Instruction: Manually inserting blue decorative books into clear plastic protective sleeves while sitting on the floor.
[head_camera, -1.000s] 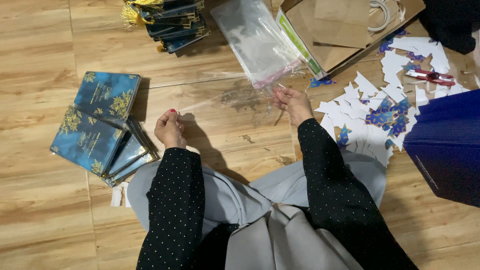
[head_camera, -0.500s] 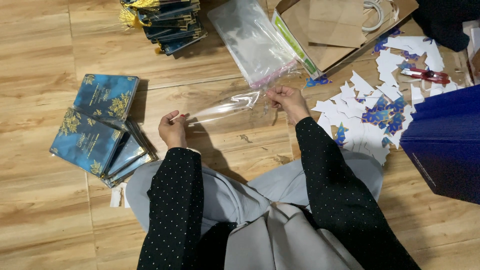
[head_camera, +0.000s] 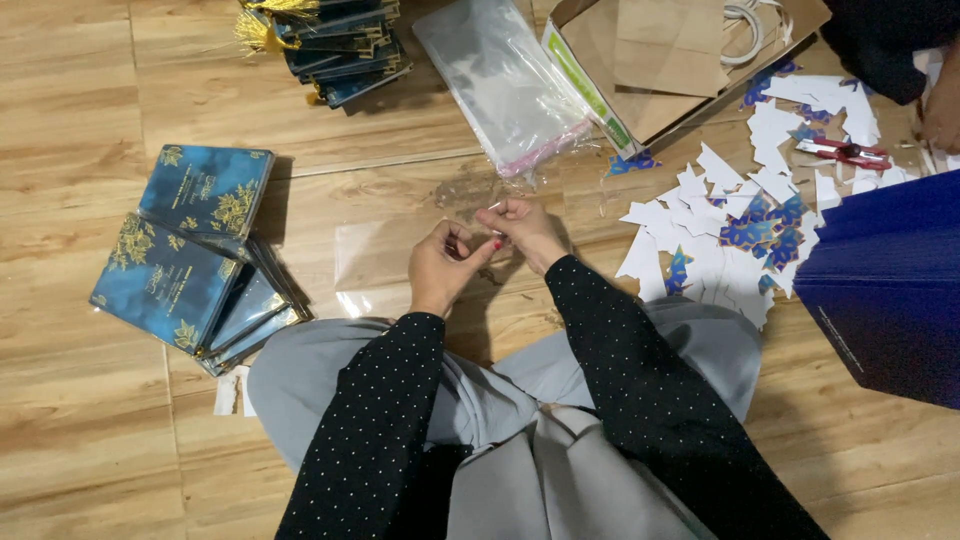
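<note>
One clear plastic sleeve (head_camera: 400, 262) was seen flat on the wooden floor (head_camera: 100, 90), just in front of the crossed legs in grey cloth, and its right edge was pinched by both hands. The left hand (head_camera: 443, 265) was curled, thumb and forefinger pressed together on the film; the right hand (head_camera: 522, 230) was bent at the wrist with its fingertips closed on the same edge, so that the two hands touched. Both forearms were covered by black sleeves with small white dots and were angled inward from the elbows. To the left, one loose stack of glossy blue cards (head_camera: 185, 260) with gold flower patterns was fanned out; the exact number in it could not be told. A second pile of the same cards (head_camera: 335, 40), with a yellow tassel (head_camera: 262, 25), was set at the top edge. One bundle of unused clear bags (head_camera: 500, 80) with a pink strip was laid beside an open cardboard box (head_camera: 680, 60) lined with brown paper. To the right, many white and blue paper offcuts (head_camera: 730, 220), mostly triangular, were scattered, with one red pair of scissors (head_camera: 845, 153) among them. One dark blue box (head_camera: 885, 290) was placed at the right edge. Another person's hand (head_camera: 942, 105) was partly shown at the upper right corner.
</note>
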